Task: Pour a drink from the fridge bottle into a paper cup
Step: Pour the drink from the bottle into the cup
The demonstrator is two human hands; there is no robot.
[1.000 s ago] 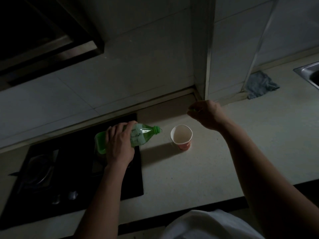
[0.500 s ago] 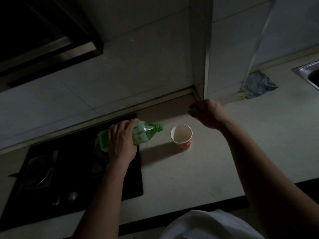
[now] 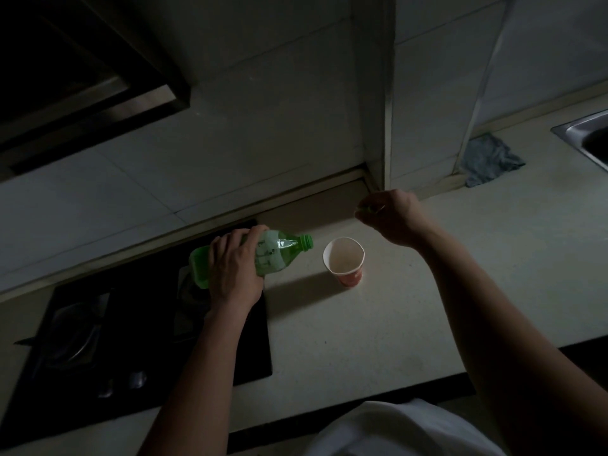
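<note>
Head cam, near end first: what's your L hand (image 3: 235,268) got?
— Fingers wrapped round the green bottle (image 3: 279,255), tipped nearly flat above the hob (image 3: 98,340) edge, neck twd the paper cup (image 3: 344,261).
— Where's the cup sit?
— Upright on the counter (image 3: 394,324), just R of the bottle mouth, not touching.
— Your R hand (image 3: 391,215)?
— Raised beyond the cup, fingers curled; can't tell if it's holding anything. Cloth (image 3: 490,159) & sink (image 3: 589,136) far R.

Both forearms (image 3: 204,373) are bare from wrist to the frame's lower edge, and the left hand (image 3: 235,271) and right hand (image 3: 391,215) are bare too. A white garment (image 3: 394,429) covers the torso at the bottom. In this dim light it looks like a plain, softly folded shirt.
</note>
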